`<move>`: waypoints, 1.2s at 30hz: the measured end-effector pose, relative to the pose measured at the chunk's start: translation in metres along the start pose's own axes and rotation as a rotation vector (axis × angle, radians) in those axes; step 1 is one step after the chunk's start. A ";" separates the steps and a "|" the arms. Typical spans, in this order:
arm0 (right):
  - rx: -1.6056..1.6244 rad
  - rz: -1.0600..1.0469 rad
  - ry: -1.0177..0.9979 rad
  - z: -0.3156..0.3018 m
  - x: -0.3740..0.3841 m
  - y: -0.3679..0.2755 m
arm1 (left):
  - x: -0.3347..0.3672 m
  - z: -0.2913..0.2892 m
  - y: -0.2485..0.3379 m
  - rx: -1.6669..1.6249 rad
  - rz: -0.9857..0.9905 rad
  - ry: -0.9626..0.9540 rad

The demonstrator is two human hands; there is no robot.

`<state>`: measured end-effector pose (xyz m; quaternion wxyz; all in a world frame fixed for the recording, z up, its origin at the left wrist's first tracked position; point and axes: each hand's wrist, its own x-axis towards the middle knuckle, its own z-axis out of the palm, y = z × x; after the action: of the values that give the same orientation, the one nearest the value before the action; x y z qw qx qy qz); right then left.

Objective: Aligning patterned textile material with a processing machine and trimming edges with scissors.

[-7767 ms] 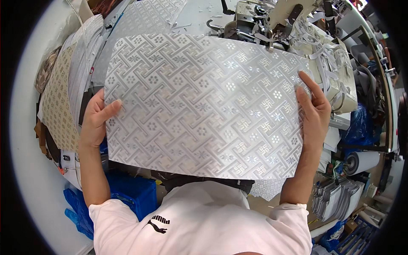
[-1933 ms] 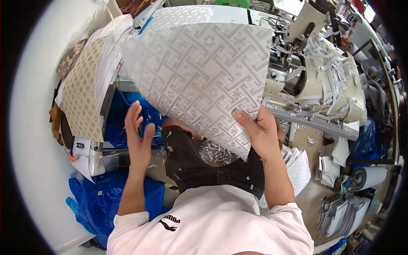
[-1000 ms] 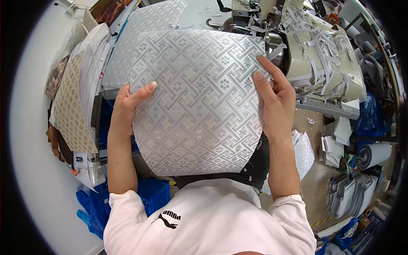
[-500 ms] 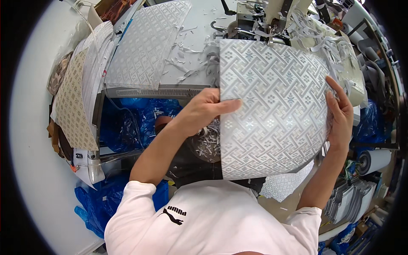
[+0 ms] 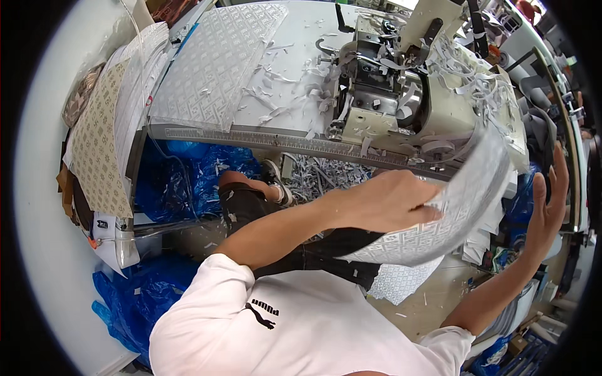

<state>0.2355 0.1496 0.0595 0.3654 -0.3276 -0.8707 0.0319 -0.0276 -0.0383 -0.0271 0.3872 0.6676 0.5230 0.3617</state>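
My left hand (image 5: 398, 199) is closed on the edge of a patterned sheet (image 5: 470, 194), white and silver with a lattice design. The sheet is tilted and curved, blurred by motion, and hangs to the right of my lap below a cream-coloured machine (image 5: 376, 124). Apart from the sheet, my right hand (image 5: 550, 197) is raised on the right with its fingers stretched out and nothing in them. Metal parts and a roller show on the machine's front, and pale trimmed strips (image 5: 467, 75) lie heaped over its right side.
On the white table (image 5: 301, 31) lies another patterned sheet (image 5: 207, 69), left of scattered offcuts. A ruler (image 5: 251, 136) runs along the table's front edge. Stacked sheets (image 5: 103, 144) stand at the left, above blue plastic bags (image 5: 144, 301). More offcuts (image 5: 320, 172) lie below the table.
The sheet has swung from upright before the machine down to the right, uncovering the machine. My left hand moved right with it; my right hand let go and moved outward to the right.
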 end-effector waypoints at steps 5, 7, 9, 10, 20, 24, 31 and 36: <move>0.370 -0.358 -0.373 -0.007 0.031 -0.093 | -0.063 -0.025 0.053 0.289 0.309 0.083; 0.319 -0.144 -0.835 -0.016 0.035 -0.073 | -0.089 -0.037 0.058 0.273 0.263 0.091; 0.289 -0.040 -1.062 -0.018 0.032 -0.071 | -0.113 -0.044 0.049 0.213 0.237 0.174; 0.407 -0.053 -0.833 -0.014 0.023 -0.072 | -0.127 -0.048 0.042 0.148 0.207 0.258; 1.207 0.618 -0.163 0.097 -0.037 -0.124 | -0.337 -0.083 -0.032 -0.568 -0.333 1.110; 1.353 0.801 -0.080 0.142 -0.041 -0.181 | -0.322 -0.106 -0.002 -0.600 -0.397 1.239; 1.237 0.672 -0.291 0.161 -0.023 -0.200 | -0.315 -0.166 0.031 -0.512 -0.485 1.193; 1.233 0.709 -0.230 0.169 -0.014 -0.198 | -0.294 -0.192 0.035 -0.554 -0.489 1.094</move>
<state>0.0233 0.0173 -0.0140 0.3575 -0.3191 -0.5687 0.6686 -0.2397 -0.3046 0.0650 0.2940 0.1252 0.6685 0.6716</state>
